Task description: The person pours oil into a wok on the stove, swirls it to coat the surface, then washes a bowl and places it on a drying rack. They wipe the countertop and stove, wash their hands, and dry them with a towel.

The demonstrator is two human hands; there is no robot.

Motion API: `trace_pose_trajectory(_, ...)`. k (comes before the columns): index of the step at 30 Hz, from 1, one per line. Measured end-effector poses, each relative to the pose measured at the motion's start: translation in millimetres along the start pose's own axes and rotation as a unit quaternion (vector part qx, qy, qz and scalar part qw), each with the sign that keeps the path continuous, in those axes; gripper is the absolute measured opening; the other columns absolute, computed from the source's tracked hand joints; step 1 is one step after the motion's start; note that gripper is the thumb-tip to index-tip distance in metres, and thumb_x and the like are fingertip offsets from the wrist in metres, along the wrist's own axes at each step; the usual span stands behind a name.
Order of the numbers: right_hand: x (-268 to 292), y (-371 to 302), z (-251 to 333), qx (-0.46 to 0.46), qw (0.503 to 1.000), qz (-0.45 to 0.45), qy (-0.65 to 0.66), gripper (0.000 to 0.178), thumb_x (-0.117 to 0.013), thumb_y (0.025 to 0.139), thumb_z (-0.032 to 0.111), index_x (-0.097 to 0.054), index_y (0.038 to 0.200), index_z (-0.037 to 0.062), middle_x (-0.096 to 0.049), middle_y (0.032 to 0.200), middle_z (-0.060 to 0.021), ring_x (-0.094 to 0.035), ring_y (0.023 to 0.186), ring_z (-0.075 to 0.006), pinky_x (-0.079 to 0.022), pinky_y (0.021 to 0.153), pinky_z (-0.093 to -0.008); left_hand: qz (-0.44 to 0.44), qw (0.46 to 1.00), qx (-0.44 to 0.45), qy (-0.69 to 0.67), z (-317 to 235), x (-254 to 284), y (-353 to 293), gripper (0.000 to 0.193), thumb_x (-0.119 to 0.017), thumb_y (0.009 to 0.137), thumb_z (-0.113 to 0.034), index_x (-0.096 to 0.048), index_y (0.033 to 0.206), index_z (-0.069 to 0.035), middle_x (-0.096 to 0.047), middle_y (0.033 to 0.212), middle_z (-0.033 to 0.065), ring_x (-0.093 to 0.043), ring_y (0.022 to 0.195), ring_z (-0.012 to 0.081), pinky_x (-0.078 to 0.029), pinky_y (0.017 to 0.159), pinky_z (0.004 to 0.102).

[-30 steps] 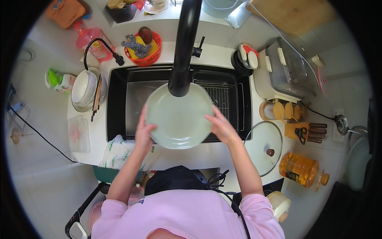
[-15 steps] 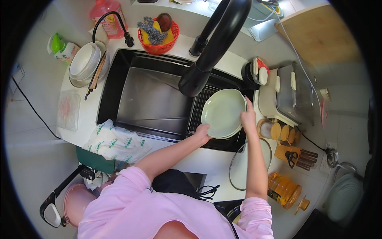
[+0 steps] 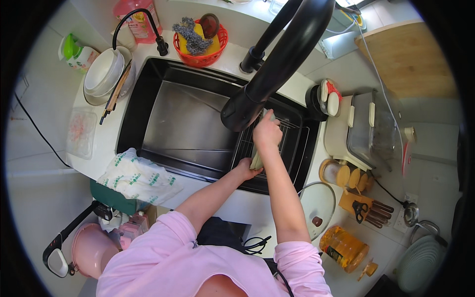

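Both hands grip a pale green plate, turned on edge over the right side of the black sink. Only parts of its rim show; my right hand and wrist cover its middle, so whether a second plate lies against it cannot be seen now. My left hand is closed on the near end. Toward the far end, my right hand wraps round it, close to the black faucet. Under the plate lies a wire rack, set in the sink.
A red basket with sponges and a scrubber stands behind the sink. White bowls with chopsticks are at left, a printed cloth at the front edge. A glass lid, jars and a knife block line the right.
The plate has turned from lying face up to standing on edge, over the rack. My right hand has moved left and the left hand slightly left. The view has shifted a little.
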State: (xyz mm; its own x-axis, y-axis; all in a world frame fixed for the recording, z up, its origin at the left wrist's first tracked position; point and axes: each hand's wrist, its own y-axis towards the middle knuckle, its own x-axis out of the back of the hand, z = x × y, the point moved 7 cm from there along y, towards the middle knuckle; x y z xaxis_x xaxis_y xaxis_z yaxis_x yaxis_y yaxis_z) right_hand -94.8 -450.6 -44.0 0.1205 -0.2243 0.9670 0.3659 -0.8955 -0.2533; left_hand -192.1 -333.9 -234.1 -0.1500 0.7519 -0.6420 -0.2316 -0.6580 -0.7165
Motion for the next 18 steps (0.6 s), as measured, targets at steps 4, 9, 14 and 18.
trace_pose_trajectory(4,-15,-8,35,0.011,1.0,0.018,-0.012,0.071,-0.051,0.082,0.032,-0.025,0.14,0.0013,-0.039,0.129,-0.0339,-0.066,0.079,-0.0398,-0.056,0.06,-0.0464,0.033,0.792,-0.269,0.547,-22,4,2,0.047,-0.062,0.082,-0.022,-0.046,0.121,-0.003,-0.058,0.116,0.013,-0.057,0.108,0.0284,-0.05,0.086,0.0385)
trace_pose_trajectory(9,-24,0,17,-0.037,0.997,0.053,0.035,0.079,-0.046,0.084,0.053,-0.022,0.141,0.0051,-0.036,0.132,-0.0308,-0.062,0.092,-0.044,-0.054,0.063,-0.0509,-0.118,0.672,-0.324,0.656,-15,0,-39,0.058,-0.066,0.079,-0.031,-0.043,0.124,-0.002,-0.056,0.118,0.0163,-0.056,0.108,0.0285,-0.048,0.09,0.0369)
trace_pose_trajectory(14,-22,-7,42,-0.019,0.998,0.059,0.032,0.087,-0.056,0.078,0.051,-0.019,0.142,0.0043,-0.033,0.133,-0.0335,-0.06,0.097,-0.0435,-0.055,0.064,-0.0518,0.018,0.981,-0.184,-0.062,22,30,-6,0.058,-0.023,0.093,-0.045,-0.032,0.131,-0.002,-0.05,0.121,0.0223,-0.059,0.103,0.0309,-0.05,0.086,0.0389)
trace_pose_trajectory(18,-16,-10,43,-0.053,0.994,0.066,0.071,0.083,-0.054,0.079,0.049,-0.023,0.141,0.0046,-0.03,0.134,-0.035,-0.06,0.099,-0.0424,-0.053,0.076,-0.0482,-0.118,0.984,-0.102,-0.085,18,17,-42,0.037,-0.025,0.092,-0.034,-0.047,0.101,-0.007,-0.059,0.086,0.011,-0.059,0.075,0.0249,-0.049,0.072,0.0382)
